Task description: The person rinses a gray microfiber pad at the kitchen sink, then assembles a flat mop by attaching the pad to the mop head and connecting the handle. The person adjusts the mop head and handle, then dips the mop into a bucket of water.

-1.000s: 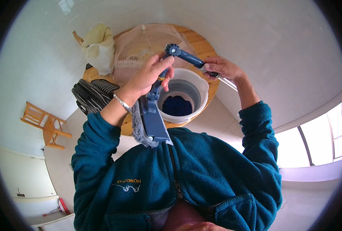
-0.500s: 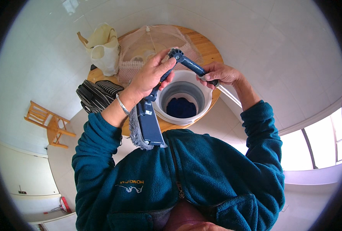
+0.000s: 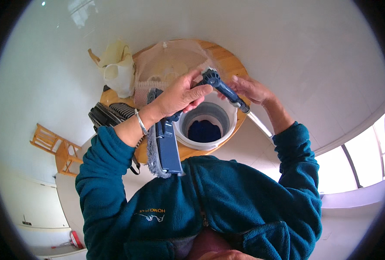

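My left hand [image 3: 186, 93] is wrapped round the dark blue jointed neck of a window squeegee [image 3: 170, 151]. Its blue head, with a grey fluffy pad [image 3: 153, 147] along one side, hangs down against my jacket front. From the joint, the blue handle [image 3: 229, 93] slants right and ends in a silver pole. My right hand [image 3: 249, 89] is beside this handle, thumb raised off it and fingers apart, partly hidden behind it. Below both hands stands a white bucket [image 3: 232, 125] with a grey inner wall and something dark blue at its bottom.
The bucket sits on a round wooden table [image 3: 229, 56]. A pinkish mesh food cover [image 3: 170, 56], a pale bag [image 3: 119, 78] and a black striped bag [image 3: 108, 115] are there too. A wooden chair [image 3: 62, 151] stands left; a bright window [image 3: 353, 160] lies right.
My right hand has loosened its grip on the handle's lower end and its thumb has lifted. The joint has shifted slightly right, and the handle now points more steeply down.
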Demonstrator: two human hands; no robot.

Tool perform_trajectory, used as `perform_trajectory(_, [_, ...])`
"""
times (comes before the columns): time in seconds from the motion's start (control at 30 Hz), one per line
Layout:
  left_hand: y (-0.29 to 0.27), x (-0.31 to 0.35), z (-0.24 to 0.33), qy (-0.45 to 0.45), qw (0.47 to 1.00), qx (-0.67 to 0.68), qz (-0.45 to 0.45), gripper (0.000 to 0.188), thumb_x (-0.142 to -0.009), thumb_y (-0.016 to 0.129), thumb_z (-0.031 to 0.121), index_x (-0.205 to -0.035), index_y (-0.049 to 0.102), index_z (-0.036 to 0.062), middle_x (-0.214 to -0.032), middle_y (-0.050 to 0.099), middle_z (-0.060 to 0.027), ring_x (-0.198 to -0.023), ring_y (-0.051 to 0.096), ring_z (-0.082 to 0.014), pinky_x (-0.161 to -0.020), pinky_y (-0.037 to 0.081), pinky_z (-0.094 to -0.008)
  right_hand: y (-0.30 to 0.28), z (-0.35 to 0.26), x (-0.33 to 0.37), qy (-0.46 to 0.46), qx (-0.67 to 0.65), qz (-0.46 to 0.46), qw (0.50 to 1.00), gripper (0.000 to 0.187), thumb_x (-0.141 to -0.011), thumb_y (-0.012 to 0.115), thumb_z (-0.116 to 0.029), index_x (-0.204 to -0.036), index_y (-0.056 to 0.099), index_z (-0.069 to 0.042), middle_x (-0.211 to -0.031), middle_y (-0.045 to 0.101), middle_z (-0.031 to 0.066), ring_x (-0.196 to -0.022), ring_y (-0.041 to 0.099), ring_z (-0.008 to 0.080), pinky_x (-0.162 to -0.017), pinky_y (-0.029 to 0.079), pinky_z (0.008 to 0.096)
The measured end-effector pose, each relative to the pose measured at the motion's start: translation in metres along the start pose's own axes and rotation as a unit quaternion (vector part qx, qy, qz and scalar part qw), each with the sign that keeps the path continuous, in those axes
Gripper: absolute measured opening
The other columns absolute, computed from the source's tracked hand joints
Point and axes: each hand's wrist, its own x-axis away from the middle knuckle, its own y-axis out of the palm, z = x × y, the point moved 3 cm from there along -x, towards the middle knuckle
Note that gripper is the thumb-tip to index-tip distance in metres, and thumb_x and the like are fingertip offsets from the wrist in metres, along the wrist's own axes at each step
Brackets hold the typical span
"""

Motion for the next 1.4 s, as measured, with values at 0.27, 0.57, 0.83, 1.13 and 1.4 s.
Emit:
perform_trajectory(0.27, [0.024, -0.006, 0.039, 0.083, 0.974, -0.208, -0.046, 0.086, -0.087, 0.071, 0.039, -0.148, 0.019, 0.0076, -0.096, 0.053, -0.0088, -0.078, 0.053, -0.0129, -0.069, 0.043, -0.0269, 0.014, -0.070, -0.001, -0.086, 0.134, 0.052, 0.986, 0.057, -0.099, 0.044, -0.053, -0.083, 0.066, -0.003, -0.066, 0.054, -0.0014, -0.061, 0.049, 0.0099, -0.055, 0.042, 0.0266])
perform_trajectory(0.57, [0.030, 0.014, 0.040, 0.146, 0.925, -0.348, -0.036, 0.102, -0.078, 0.077, 0.048, -0.151, 0.017, 0.0091, -0.087, 0.065, -0.0124, -0.075, 0.065, -0.0185, -0.073, 0.050, -0.0295, 0.057, -0.081, 0.012, -0.064, 0.129, -0.039, 0.989, 0.063, -0.097, 0.043, -0.057, -0.098, 0.071, 0.000, -0.069, 0.063, 0.0083, -0.066, 0.059, 0.0169, -0.063, 0.051, 0.0308])
perform_trajectory(0.83, [0.037, 0.037, 0.050, 0.132, 0.922, -0.358, -0.062, 0.094, -0.083, 0.073, 0.045, -0.150, 0.020, 0.0070, -0.088, 0.069, -0.0168, -0.082, 0.071, -0.0264, -0.080, 0.053, -0.0314, 0.083, -0.081, 0.030, -0.150, 0.067, 0.018, 0.986, 0.051, -0.099, 0.046, -0.044, -0.101, 0.067, 0.002, -0.082, 0.066, 0.0105, -0.075, 0.060, 0.0149, -0.072, 0.050, 0.0311])
perform_trajectory(1.13, [0.036, 0.048, 0.059, 0.151, 0.934, -0.311, -0.092, 0.092, -0.083, 0.068, 0.052, -0.151, 0.023, 0.0085, -0.106, 0.066, -0.0167, -0.097, 0.068, -0.0271, -0.091, 0.052, -0.0360, 0.093, -0.075, 0.021, -0.244, -0.049, -0.041, 0.968, 0.038, -0.097, 0.051, -0.037, -0.098, 0.063, -0.001, -0.087, 0.062, 0.0048, -0.080, 0.057, 0.0121, -0.073, 0.047, 0.0276])
perform_trajectory(1.4, [0.023, 0.039, 0.047, 0.198, 0.935, -0.293, -0.031, 0.098, -0.083, 0.069, 0.054, -0.152, 0.017, 0.0091, -0.108, 0.065, -0.0141, -0.095, 0.068, -0.0238, -0.083, 0.050, -0.0313, 0.079, -0.070, 0.002, -0.321, -0.184, -0.134, 0.919, 0.033, -0.088, 0.067, -0.014, -0.120, 0.063, -0.003, -0.119, 0.061, 0.0115, -0.113, 0.057, 0.0225, -0.102, 0.044, 0.0361])
